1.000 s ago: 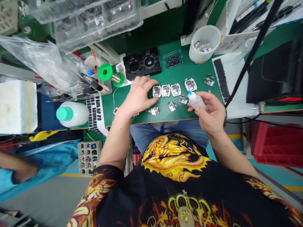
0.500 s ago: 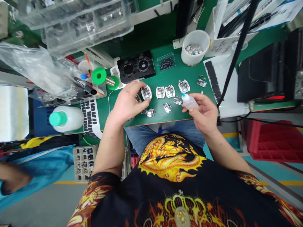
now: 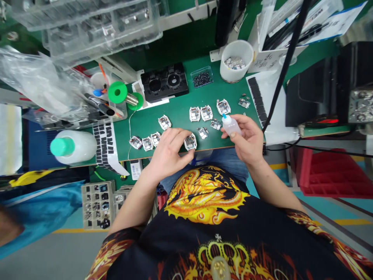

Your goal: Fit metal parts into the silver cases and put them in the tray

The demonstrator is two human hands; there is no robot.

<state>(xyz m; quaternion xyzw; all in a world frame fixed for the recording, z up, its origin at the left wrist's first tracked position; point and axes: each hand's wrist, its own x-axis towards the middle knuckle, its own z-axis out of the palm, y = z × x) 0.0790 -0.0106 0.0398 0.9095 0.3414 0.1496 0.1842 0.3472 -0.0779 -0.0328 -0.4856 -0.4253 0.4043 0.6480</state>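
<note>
My left hand (image 3: 171, 153) is closed at the bench's front edge, thumb and fingers gripping a white watch-shaped case (image 3: 190, 142) with small electronic parts inside. In my right hand (image 3: 249, 140) is a small translucent squeeze bottle (image 3: 231, 126), its blue tip pointing up and left. Close to that tip lie another white case (image 3: 223, 107) and a loose circuit board (image 3: 216, 124). A second loose board (image 3: 203, 133) sits between my hands. Two white cases (image 3: 200, 113) stand side by side behind it. Several similar cases (image 3: 147, 143) are left of my left hand.
Behind the cases are a black holder (image 3: 165, 82), a clear box of small black parts (image 3: 202, 77) and a white tub (image 3: 236, 62). A solder spool (image 3: 125, 94) and green-capped bottle (image 3: 74, 147) stand left. A black cable (image 3: 287, 66) crosses the right side.
My left hand has brought the white case toward me and slightly right, to the bench's front edge. Cases it covered on the left now show. My right hand keeps the squeeze bottle nearly in place.
</note>
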